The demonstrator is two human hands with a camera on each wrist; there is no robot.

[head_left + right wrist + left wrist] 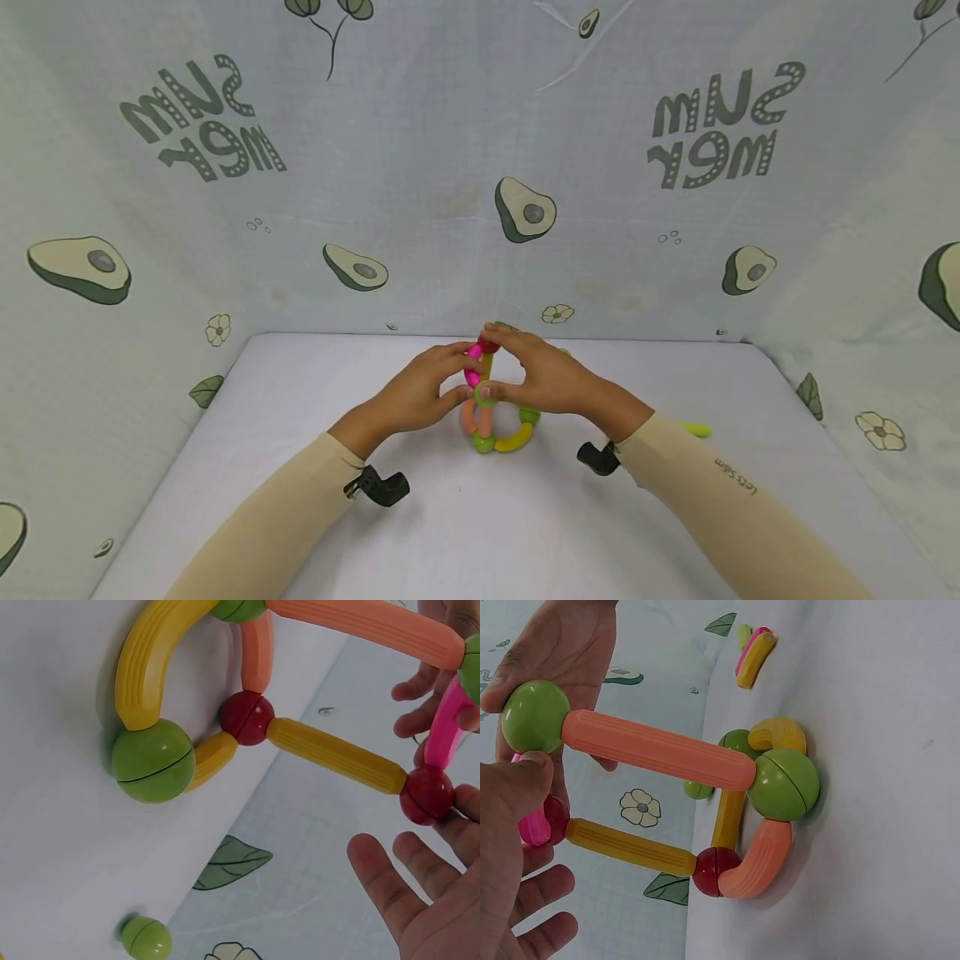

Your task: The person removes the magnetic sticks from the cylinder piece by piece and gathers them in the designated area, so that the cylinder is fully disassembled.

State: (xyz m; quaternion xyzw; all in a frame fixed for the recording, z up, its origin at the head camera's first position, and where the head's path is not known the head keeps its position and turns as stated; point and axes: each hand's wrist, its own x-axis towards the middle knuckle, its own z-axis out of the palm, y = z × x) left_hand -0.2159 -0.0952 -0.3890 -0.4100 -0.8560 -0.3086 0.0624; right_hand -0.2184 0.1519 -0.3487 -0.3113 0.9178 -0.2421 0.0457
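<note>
A building-toy frame of balls and ribbed rods stands on the white table. Its ring-shaped base holds a curved yellow rod (514, 438) and green and red balls. A straight coral rod (660, 750) and a straight yellow rod (337, 755) rise from it, topped by a green ball (532, 720) and a red ball (427, 796). A curved pink rod (473, 377) spans these top balls. My left hand (423, 387) pinches the pink rod between thumb and fingers. My right hand (551, 375) holds the frame's top, thumb on the green ball, fingertips at the red one.
A loose green ball (147, 937) lies on the table beyond the frame. Off to the right lie several loose rods, among them a yellow rod (757, 660) beside a pink one. A patterned cloth (450, 275) hangs behind the table.
</note>
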